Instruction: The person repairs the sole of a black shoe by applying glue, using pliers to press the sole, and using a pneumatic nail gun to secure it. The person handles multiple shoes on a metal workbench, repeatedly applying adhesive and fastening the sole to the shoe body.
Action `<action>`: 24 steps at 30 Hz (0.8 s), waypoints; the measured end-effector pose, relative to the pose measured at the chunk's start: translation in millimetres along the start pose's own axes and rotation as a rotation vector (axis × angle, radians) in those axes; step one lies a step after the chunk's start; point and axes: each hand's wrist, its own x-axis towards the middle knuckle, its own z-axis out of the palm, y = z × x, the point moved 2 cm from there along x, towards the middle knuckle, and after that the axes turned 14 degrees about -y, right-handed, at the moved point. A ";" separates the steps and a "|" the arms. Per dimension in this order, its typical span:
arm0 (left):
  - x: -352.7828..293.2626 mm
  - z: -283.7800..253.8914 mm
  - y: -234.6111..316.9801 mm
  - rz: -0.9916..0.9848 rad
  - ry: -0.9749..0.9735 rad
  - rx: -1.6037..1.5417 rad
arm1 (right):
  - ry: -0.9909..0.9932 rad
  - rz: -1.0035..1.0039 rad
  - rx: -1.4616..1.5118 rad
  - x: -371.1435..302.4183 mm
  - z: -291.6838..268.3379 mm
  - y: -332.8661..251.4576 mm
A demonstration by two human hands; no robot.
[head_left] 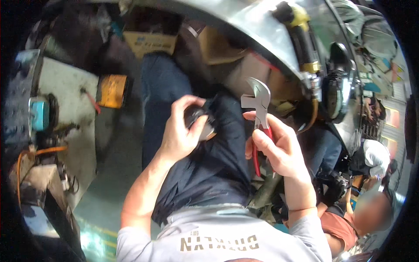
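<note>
My left hand is closed round a dark rounded thing with a pale lower edge, held above my thigh. Its fingers cover much of it, and I cannot tell its kind. To the right, my right hand grips lasting pliers by the red handles. Their steel head points up and away from me, with a curved jaw on top and a square hammer face to the left. The pliers are apart from the dark thing.
A large metal machine edge arches across the far side, with a yellow-and-black cylinder on it. Cardboard boxes stand beneath. At left are a pale worktop and an orange box. Another person sits close at right.
</note>
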 end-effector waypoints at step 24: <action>2.0 -6.2 1.9 -0.008 -0.106 0.023 | 0.069 -0.249 -0.034 18.4 44.7 39.5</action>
